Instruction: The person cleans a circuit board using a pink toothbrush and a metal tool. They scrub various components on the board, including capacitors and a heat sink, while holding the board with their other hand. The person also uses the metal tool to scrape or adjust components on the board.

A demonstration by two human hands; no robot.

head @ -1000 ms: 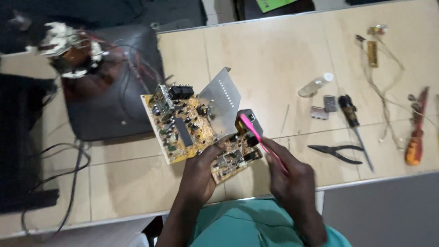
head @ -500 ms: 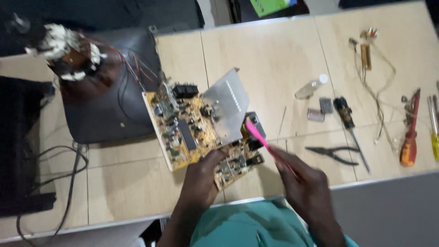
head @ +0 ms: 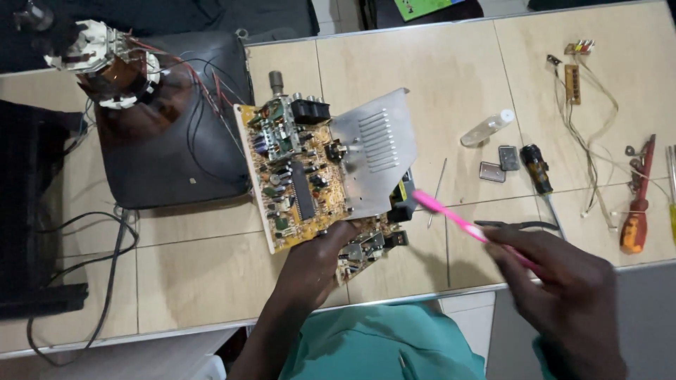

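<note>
My left hand (head: 318, 262) grips the near edge of a yellow circuit board (head: 296, 176) crowded with components and a silver metal heat sink (head: 377, 151), holding it tilted above the tiled table. My right hand (head: 563, 288) holds a pink toothbrush (head: 458, 222) by the handle. The brush head touches the board's right edge beside a black component (head: 401, 200).
A picture tube (head: 158, 116) with copper coil and wires lies at the back left. To the right lie a small clear bottle (head: 487, 128), two metal chips (head: 500, 163), a black-handled screwdriver (head: 536, 169), pliers (head: 517, 225), a wired small board (head: 574, 81) and a red-orange screwdriver (head: 637, 204).
The camera has come closer to the table and the board looks larger. My right hand has pulled back to the right, with the brush head still at the board's right edge.
</note>
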